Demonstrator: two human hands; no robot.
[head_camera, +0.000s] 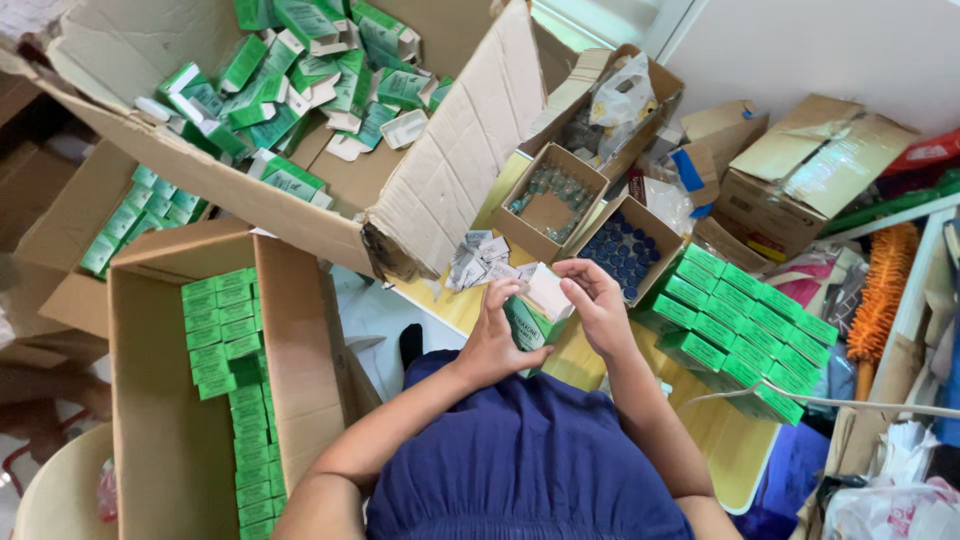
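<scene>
Both my hands hold one small green and white carton (533, 312) above a yellow table (735, 445). My left hand (493, 335) grips the carton's left side. My right hand (598, 300) pinches its open white top flap. A pile of folded paper leaflets (478, 260) lies just beyond the carton. Behind that stand a small box of glass vials (552, 197) and a small box of blue-capped vials (622, 252). Rows of closed green cartons (745, 325) are stacked to the right of my right hand.
A large cardboard box (440, 190) at the back holds several loose, open green cartons. A tall box (300, 340) at my left holds neat columns of green cartons. More cardboard boxes (800, 170), plastic bags and an orange brush (880, 285) crowd the right.
</scene>
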